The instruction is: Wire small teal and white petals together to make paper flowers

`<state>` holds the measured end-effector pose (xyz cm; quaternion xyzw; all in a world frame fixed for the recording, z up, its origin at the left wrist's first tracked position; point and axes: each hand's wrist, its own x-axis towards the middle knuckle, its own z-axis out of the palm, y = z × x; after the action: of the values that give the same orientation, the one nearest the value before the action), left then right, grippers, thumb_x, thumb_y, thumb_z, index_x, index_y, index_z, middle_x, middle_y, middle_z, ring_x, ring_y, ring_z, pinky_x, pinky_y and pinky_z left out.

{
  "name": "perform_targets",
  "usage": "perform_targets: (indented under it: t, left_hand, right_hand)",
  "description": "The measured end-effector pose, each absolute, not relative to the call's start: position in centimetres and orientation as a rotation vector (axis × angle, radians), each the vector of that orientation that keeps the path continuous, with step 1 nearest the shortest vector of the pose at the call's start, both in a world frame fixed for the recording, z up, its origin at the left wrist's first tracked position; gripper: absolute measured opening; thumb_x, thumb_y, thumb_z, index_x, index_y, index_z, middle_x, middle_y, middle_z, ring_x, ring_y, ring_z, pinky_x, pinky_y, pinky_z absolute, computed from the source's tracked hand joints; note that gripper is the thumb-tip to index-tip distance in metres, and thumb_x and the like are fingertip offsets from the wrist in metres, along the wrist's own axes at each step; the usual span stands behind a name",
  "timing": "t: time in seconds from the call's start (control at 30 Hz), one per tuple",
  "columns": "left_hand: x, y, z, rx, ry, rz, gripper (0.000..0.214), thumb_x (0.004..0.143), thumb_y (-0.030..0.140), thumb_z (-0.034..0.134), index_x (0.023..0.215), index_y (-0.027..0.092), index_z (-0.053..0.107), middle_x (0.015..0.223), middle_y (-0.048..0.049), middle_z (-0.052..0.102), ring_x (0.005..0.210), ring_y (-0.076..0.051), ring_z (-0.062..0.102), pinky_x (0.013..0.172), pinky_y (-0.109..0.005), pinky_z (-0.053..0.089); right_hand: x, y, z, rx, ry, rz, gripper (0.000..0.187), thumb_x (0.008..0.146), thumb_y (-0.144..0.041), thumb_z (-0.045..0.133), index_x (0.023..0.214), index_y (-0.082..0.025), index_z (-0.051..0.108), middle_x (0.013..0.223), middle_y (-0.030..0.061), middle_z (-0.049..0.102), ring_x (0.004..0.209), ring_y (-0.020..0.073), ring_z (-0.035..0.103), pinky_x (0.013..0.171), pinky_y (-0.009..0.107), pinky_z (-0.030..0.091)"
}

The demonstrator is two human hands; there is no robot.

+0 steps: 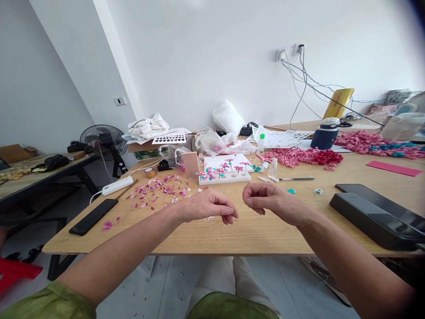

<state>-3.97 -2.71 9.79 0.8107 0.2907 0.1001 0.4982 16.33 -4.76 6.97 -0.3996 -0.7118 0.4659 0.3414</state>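
Above the near middle of the wooden table (265,239), my left hand (210,206) is closed in a pinch. What it pinches, if anything, is too small to make out. My right hand (265,197) hangs just to its right, its thumb and fingertips pressed together over something I cannot make out. A gap separates the two hands. Behind them a white foam stand (229,178) carries several small pink and teal flowers (221,170) on thin stems. Pink petals and thin stems (159,190) lie scattered left of my left hand. Small white pieces lie partly hidden under that hand.
Right of the stand are a small clear bottle (273,169), a brush (297,179) and a thread spool (318,191). A dark grey device (372,221) occupies the right edge. At left lie a black phone (94,216) and a white power strip (117,186). Pink flower heaps (299,156) lie behind.
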Motion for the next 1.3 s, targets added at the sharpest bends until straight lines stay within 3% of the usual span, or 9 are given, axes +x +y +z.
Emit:
perform_targets:
  t: [0.73,0.9,1.13,1.23,1.3]
  left_hand:
    - [-3.3,-2.6,8.2,1.740,0.726,0.405,0.014,0.069,0.021,0.057,0.076,0.014,0.067,0.064,-0.0020,0.059,0.063,-0.009,0.051,0.060,-0.020,0.040]
    - [-2.9,-2.8,7.6,1.700,0.798,0.638,0.016,0.069,0.023,0.058,0.077,0.014,0.067,0.062,-0.0011,0.058,0.063,-0.010,0.051,0.063,-0.022,0.040]
    - [-1.4,-3.8,6.3,1.701,0.832,1.016,0.015,0.072,0.025,0.054,0.074,0.014,0.064,0.075,-0.0029,0.060,0.075,-0.014,0.053,0.070,-0.024,0.042]
    - [-1.0,-4.2,5.6,1.660,0.858,1.082,0.016,0.073,0.026,0.052,0.076,0.015,0.063,0.078,-0.0036,0.059,0.077,-0.015,0.054,0.069,-0.023,0.043]
    - [-0.7,-4.4,5.2,1.611,0.903,1.120,0.015,0.073,0.027,0.052,0.077,0.015,0.061,0.078,-0.0034,0.060,0.076,-0.015,0.055,0.068,-0.024,0.044]
  right_hand:
    - [16.1,-4.9,6.9,-0.990,-1.846,1.277,0.009,0.073,-0.023,0.052,0.068,-0.016,0.053,0.056,-0.0034,0.044,0.050,0.0078,0.038,0.048,0.022,0.027]
    - [15.6,-5.3,5.9,-1.052,-1.645,1.158,0.017,0.077,-0.034,0.050,0.073,-0.017,0.053,0.054,-0.0037,0.044,0.049,0.0082,0.038,0.047,0.022,0.029]
    - [12.2,-7.2,3.4,-0.983,-1.370,1.165,0.023,0.072,-0.038,0.058,0.083,-0.019,0.053,0.077,0.0010,0.053,0.065,0.0110,0.046,0.052,0.021,0.036]
    - [10.8,-7.8,2.8,-0.931,-1.220,1.251,0.022,0.073,-0.038,0.056,0.083,-0.019,0.051,0.075,0.0021,0.055,0.070,0.0135,0.051,0.045,0.019,0.032]
    - [10.4,-8.0,2.6,-0.920,-1.141,1.301,0.022,0.074,-0.040,0.054,0.077,-0.019,0.049,0.066,0.0009,0.054,0.059,0.0116,0.050,0.040,0.018,0.027]
